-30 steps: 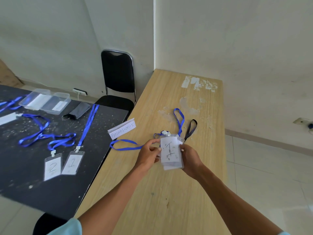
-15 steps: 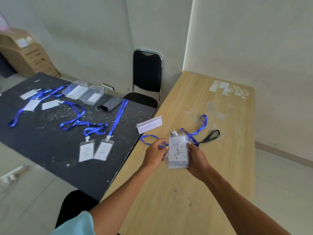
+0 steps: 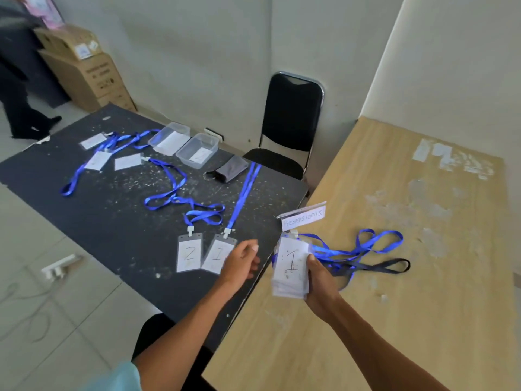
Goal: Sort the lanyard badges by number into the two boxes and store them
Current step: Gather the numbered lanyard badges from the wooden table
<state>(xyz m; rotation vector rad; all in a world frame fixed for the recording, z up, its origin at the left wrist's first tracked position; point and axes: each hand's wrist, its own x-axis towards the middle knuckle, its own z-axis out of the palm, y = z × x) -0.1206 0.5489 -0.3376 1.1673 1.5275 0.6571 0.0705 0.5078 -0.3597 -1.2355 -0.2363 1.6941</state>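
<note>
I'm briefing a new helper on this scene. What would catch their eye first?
The right hand grips a stack of badges, a 1 on top, its blue lanyards trailing onto the wooden table. The left hand hangs open by the 2 badge and 1 badge on the black table; two clear boxes sit at its far edge.

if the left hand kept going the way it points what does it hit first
Probably the folded paper sign at the edge of the wooden table: the left hand points up and right in the view, along its forearm. Height is unclear, so it might pass over it.
</note>
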